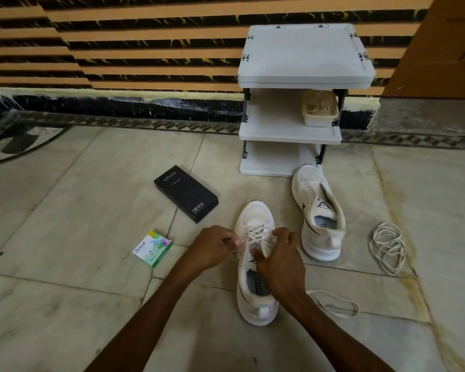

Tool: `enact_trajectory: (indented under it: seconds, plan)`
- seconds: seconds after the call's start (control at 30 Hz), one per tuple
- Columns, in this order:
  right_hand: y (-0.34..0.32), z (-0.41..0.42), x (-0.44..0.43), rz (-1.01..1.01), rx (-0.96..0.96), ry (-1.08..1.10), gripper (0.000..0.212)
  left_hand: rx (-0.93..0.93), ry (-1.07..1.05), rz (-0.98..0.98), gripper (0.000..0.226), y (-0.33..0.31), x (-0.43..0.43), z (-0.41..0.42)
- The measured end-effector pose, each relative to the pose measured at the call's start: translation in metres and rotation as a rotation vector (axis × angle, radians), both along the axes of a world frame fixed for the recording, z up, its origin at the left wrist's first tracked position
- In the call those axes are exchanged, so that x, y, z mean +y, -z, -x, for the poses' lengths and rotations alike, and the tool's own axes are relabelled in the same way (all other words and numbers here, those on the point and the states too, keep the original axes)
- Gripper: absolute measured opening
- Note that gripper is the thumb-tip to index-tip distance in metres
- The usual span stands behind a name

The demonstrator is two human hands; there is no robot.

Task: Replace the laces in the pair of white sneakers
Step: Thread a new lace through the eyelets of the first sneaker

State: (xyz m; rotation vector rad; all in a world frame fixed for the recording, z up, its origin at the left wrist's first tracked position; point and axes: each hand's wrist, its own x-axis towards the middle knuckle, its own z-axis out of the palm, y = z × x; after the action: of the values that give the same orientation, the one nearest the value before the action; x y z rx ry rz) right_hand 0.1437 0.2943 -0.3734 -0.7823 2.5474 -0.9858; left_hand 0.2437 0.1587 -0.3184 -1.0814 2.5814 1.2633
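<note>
I have the near sneaker (255, 285) flat on the floor tiles with its toe pointing away, so both eyelet rows face up between my hands. My left hand (215, 247) is curled tight, its fingertips pinching the lace (255, 234) at the left row. That keeps this side taut, so the crossings nearer the toe don't slacken. My right hand (281, 260) is curled over the right row with the thumb on the tongue to keep it flat. It seems to grip the other strand, though my own fingers hide the exact hold. The lace's spare length trails on the floor past my right wrist. The second sneaker (318, 213) stands just beyond, eyelets bare, and a coiled lace (385, 241) lies off to its right — within reach, I judge, for when this shoe is laced.
</note>
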Motion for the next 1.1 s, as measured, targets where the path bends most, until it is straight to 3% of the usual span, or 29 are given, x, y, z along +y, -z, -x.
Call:
enact_trajectory:
  seconds: [0.2, 0.33, 0.5, 0.6, 0.7, 0.77, 0.8, 0.87, 0.93, 1.0, 1.1]
  plan:
    - [-0.004, -0.001, 0.0, -0.039, -0.009, 0.044, 0.067, 0.747, -0.337, -0.462, 0.024, -0.03, -0.011, 0.01]
    - [-0.006, -0.003, 0.0, -0.026, -0.004, 0.073, 0.07, 1.154, -0.432, -1.243, 0.022, -0.051, 0.002, 0.023]
    - [-0.004, -0.003, 0.0, -0.013, -0.029, 0.094, 0.077, 1.34, -0.459, -1.592, 0.034, -0.093, 0.022, 0.034]
    - [-0.003, -0.004, 0.0, -0.031, -0.009, 0.096, 0.075, 1.384, -0.466, -1.593, 0.041, -0.114, 0.033, 0.038]
    - [-0.005, -0.005, -0.001, -0.049, -0.011, 0.082, 0.074, 1.399, -0.425, -1.632, 0.031, -0.115, 0.04, 0.04]
    - [-0.009, -0.004, -0.001, -0.061, 0.041, 0.088, 0.073, 1.255, -0.393, -1.48, 0.029, -0.114, 0.036, 0.038]
    - [-0.013, -0.003, 0.001, -0.061, 0.1, 0.084, 0.07, 1.109, -0.367, -1.273, 0.024, -0.112, 0.032, 0.036]
    - [-0.021, 0.001, 0.007, -0.035, 0.178, 0.045, 0.06, 0.744, -0.3, -0.656, 0.022, -0.102, 0.025, 0.033]
    - [-0.028, 0.007, 0.013, -0.016, 0.125, -0.032, 0.038, 0.504, -0.303, -0.149, 0.02, -0.087, 0.021, 0.031]
    - [-0.034, 0.013, 0.019, 0.001, 0.048, -0.106, 0.022, 0.397, -0.305, 0.083, 0.012, -0.073, 0.02, 0.026]
    - [-0.04, 0.024, 0.022, 0.022, 0.019, -0.174, 0.023, 0.274, -0.223, 0.252, 0.019, -0.05, 0.024, 0.023]
